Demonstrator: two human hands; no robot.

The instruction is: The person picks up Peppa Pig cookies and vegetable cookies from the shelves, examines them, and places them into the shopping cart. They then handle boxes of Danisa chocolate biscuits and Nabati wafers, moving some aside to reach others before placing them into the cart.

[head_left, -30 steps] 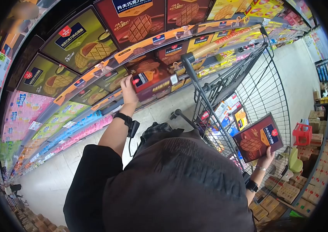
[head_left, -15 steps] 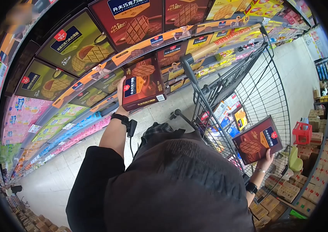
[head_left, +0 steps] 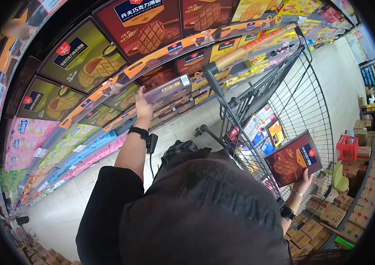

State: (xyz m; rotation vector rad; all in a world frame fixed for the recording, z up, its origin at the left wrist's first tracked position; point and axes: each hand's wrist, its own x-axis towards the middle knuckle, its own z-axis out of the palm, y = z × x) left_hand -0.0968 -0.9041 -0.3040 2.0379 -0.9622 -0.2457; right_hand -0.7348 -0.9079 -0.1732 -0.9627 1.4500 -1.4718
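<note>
Beside the long curved shelf [head_left: 134,70], the grey metal-wire cart [head_left: 258,97] is crossed near its open side by a flat, glossy dark-red carton [head_left: 293,159], gripped at its lower edge by the partly closed right hand [head_left: 302,182]. At the shelf front, a slim maroon box [head_left: 167,90] is held at one end by the half-curled left hand [head_left: 142,104] (its printed front is turned out of sight), while several fingertips are hidden and the cart's contents are partly screened by wire.

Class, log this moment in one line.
left hand: holds purplish-brown box, shelves | right hand: holds waffle-picture box, cart
</note>
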